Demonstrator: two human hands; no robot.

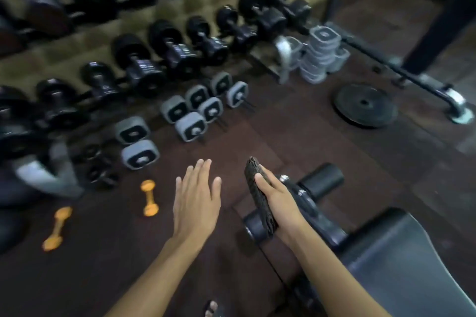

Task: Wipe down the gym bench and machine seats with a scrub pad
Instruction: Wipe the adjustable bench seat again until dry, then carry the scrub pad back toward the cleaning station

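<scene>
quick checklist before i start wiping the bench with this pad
1. The right hand grips the scrub pad: ok.
2. The left hand is free, fingers straight: ok.
3. Pad flat on the bench seat: not ok, it is held edge-up over the foot rollers.
4. Pad damp or dry: cannot tell.
5. The orange dumbbells are away from the bench: ok, they lie on the floor to the left.

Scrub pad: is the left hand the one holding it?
No, the scrub pad is gripped by the right hand, thumb across it, while the left hand is flat with straight fingers and holds nothing.
</scene>
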